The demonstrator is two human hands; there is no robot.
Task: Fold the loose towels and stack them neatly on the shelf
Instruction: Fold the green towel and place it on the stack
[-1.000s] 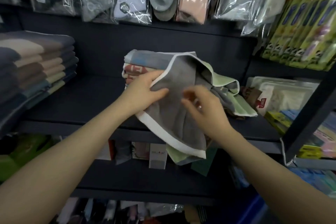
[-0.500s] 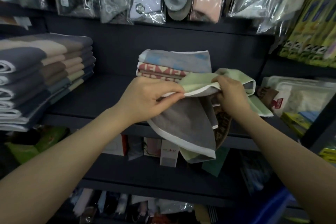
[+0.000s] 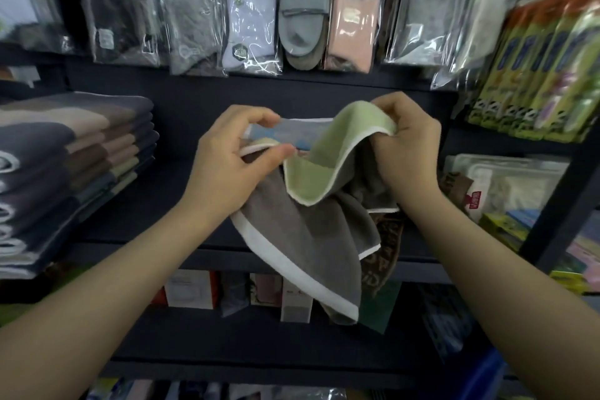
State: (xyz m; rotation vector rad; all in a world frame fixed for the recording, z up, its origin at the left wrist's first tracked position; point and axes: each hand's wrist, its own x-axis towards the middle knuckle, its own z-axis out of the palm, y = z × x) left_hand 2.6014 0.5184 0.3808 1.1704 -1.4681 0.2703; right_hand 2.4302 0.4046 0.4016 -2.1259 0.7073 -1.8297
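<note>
The towel (image 3: 311, 230), grey on 1 face and green on the other with a white border, hangs in the air in front of the dark shelf (image 3: 136, 204), held by both hands and not resting on the board. The left hand (image 3: 227, 169) pinches the white-bordered edge between thumb and forefinger, the other fingers curled loosely above it. The right hand (image 3: 406, 146) grips the opposite part of the top edge in a closed fist, with the green face turned over toward the camera. Both hands sit at about the same height, so the held edge runs left to right between them, sagging in the middle, and the cloth's length drops straight down below the shelf lip.

Behind the hands, partly hidden, lies a small pile of folded towels (image 3: 292, 133) on the shelf. The pile is beyond the fingers and level with them, centred between the 2 hands; neither hand is clearly nearer.

Judgement: folding is unfinished. The hanging lower end needs bringing up to the held edge before the towel can go forward onto the pile.

A taller stack of striped towels (image 3: 74, 172) stands well apart to the left.
</note>
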